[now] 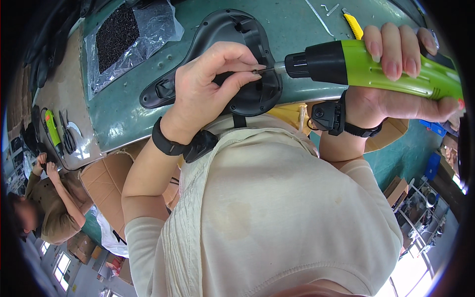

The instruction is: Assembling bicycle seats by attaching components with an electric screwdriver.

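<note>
My right hand (396,54) is wrapped round a green and black electric screwdriver (324,62), held level with its bit pointing left. Between the thumb and forefinger of my left hand (213,74) is a small dark screw (255,72), which sits at the tip of the bit. Right under both lies a black plastic bicycle saddle (217,32), its underside up, on the green table. Its narrow nose points to the left. Part of the saddle is hidden behind my left hand.
A clear plastic bag (161,24) of black screws (118,37) lies at the upper left. A yellow utility knife (353,24) rests at the upper right. Cardboard boxes (106,185) stand by the table's near edge. At the left, a co-worker (59,203) sits near another green screwdriver (51,129).
</note>
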A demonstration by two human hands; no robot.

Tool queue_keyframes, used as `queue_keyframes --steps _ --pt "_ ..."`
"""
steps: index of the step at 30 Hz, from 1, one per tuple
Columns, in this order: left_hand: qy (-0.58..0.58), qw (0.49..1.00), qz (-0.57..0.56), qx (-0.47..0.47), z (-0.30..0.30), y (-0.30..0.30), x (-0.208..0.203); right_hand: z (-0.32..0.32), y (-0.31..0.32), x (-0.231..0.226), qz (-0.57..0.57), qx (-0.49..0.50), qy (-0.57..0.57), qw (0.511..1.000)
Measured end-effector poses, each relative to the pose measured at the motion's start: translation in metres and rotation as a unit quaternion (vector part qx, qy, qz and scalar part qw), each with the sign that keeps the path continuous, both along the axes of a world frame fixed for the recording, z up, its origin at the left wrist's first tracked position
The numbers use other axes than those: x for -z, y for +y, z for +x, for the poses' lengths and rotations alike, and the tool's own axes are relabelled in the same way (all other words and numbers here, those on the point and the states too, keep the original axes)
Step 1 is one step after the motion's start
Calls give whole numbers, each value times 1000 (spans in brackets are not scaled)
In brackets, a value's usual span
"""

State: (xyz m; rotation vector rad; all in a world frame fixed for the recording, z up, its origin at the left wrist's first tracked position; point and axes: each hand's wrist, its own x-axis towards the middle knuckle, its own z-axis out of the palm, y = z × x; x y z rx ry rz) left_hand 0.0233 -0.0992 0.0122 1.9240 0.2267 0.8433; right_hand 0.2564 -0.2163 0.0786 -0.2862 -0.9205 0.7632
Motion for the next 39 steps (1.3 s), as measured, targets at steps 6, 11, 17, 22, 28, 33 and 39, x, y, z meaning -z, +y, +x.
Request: queue_keyframes --steps 6,11,17,22,28,33,39 --pt "-21 999 32 -31 3 0 -5 -5 2 -1 25 -10 -71 997" --pt "-28 984 175 -38 6 5 -6 -7 3 -3 47 -19 -129 990" --pt "80 989 126 -21 8 5 -4 -19 -3 -17 83 -78 -344 932" --pt "140 964 213 -78 16 21 8 5 13 -6 9 -84 -264 961" --pt "224 911 340 -64 11 21 18 -11 26 -12 -25 -32 -307 951" --pt "236 897 367 -72 10 19 18 -55 25 -28 -176 61 -75 980" --pt "245 889 378 -84 8 16 21 -67 35 -41 -288 136 -263 911"
